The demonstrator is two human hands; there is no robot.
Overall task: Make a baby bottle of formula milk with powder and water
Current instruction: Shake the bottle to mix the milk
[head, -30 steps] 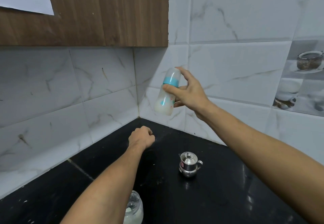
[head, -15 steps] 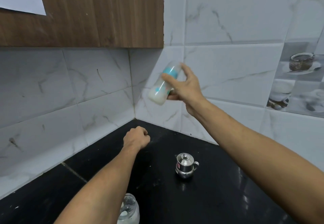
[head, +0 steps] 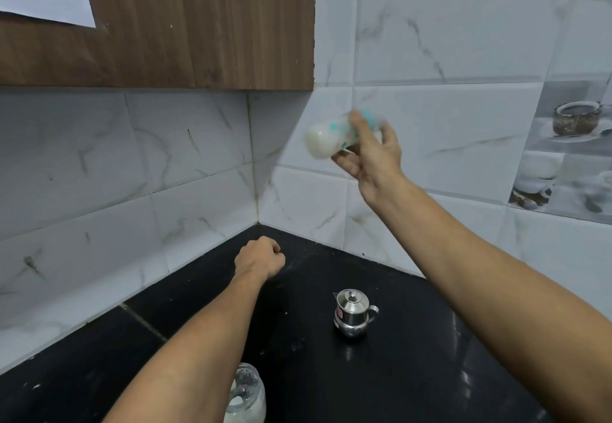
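baby bottle (head: 323, 139), upright a second ago, now lies tipped nearly flat and blurred, right grip (head: 374, 154) curled round it high above the bench (head: 414, 373): likely shaking to mix. left grip (head: 260, 257) fisted, empty.

- White marble-veined wall tiles (head: 430, 25), meeting at a corner.
- Wooden wall cabinet (head: 198, 25), upper left.
- Glossy black countertop (head: 397, 373) below.
- Grey decorative tile (head: 569, 144) picturing crockery, right.

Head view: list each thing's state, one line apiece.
Bottle: tilted in the air, blurred, milky liquid inside.
Right hand: fingers grip the bottle.
Left hand: fist, holds nothing.
Pot: upright on counter, lid on.
Jar: upright on counter, white powder inside, partly hidden.
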